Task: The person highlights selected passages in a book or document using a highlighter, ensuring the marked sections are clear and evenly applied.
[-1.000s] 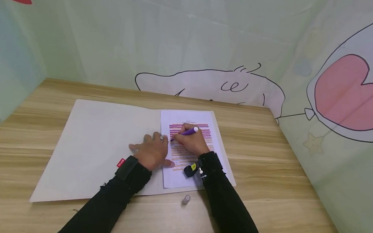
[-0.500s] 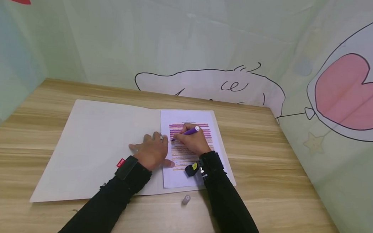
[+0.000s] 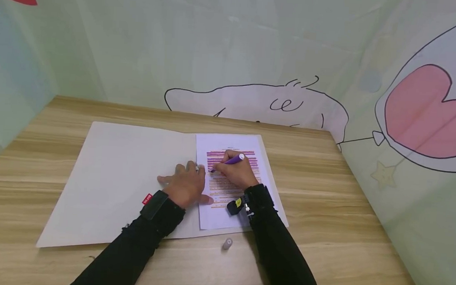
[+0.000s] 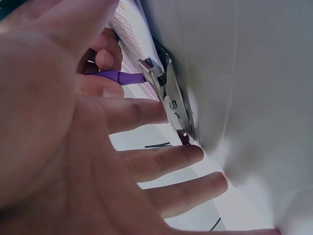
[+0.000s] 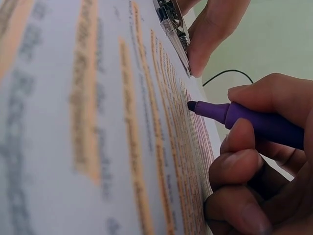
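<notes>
Pinched in my right hand (image 3: 241, 174) is a purple highlighter (image 5: 266, 123). Its dark chisel tip meets the printed sheet (image 3: 223, 222) near the left end of a text line, though exact contact is hard to tell. Pink-purple strokes cover the upper lines; lower lines carry orange ones. My left hand (image 3: 185, 184) lies with fingers spread over the open white folder (image 3: 124, 171), its thumb on the sheet's left edge. In the left wrist view, its fingertips touch or nearly touch the folder's metal clip (image 4: 176, 105) and the white cover. That hand grips nothing.
A greyish-purple pen cap (image 3: 227, 244) stands or lies on the wooden table (image 3: 332, 236) in front of the folder. Printed cloth walls (image 3: 234, 42) border the table at the back and sides. A small black wrist camera (image 3: 233, 207) hangs over the sheet's lower part.
The highlighter's tip has crept slightly right along the line, with my right hand shifting along with it. My left hand, the folder and the cap stay put.
</notes>
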The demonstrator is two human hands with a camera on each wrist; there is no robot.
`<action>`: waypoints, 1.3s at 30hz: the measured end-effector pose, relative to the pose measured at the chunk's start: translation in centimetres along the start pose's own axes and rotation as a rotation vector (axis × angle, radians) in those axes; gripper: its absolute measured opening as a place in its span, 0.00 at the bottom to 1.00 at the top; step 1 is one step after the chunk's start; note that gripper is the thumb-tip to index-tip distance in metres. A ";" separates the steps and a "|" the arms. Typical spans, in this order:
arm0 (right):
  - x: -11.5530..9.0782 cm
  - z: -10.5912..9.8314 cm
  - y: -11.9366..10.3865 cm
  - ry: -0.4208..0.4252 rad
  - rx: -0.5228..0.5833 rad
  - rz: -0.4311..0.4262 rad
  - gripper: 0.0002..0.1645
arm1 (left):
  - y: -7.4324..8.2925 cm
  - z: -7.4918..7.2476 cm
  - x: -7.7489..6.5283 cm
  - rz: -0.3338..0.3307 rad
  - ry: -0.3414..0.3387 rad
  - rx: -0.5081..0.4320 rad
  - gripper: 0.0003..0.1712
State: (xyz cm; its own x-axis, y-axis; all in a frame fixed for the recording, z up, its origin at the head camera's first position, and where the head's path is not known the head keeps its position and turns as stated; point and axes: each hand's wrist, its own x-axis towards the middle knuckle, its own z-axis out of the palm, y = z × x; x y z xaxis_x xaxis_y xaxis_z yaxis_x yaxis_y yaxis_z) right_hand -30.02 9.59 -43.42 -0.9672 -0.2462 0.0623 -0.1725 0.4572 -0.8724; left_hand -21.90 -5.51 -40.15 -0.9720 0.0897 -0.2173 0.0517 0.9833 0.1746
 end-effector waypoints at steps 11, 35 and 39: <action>0.0 -0.3 0.1 0.000 -0.019 0.055 0.19 | -0.1 0.1 0.2 -0.005 -0.013 -0.009 0.60; 0.2 -1.0 0.2 0.008 -0.044 0.078 0.21 | -0.2 0.1 0.2 0.023 0.001 0.006 0.60; 0.2 -1.2 0.2 0.004 -0.036 0.073 0.20 | -0.2 0.2 0.2 0.025 0.008 0.012 0.60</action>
State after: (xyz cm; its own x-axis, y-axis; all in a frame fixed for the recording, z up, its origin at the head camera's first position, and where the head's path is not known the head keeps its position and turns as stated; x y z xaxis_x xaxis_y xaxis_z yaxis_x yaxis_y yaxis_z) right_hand -30.45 10.65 -43.01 -0.9782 -0.2077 0.0015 -0.1084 0.5040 -0.8569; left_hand -22.10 -5.69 -40.42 -0.9722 0.1126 -0.2054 0.0782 0.9826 0.1685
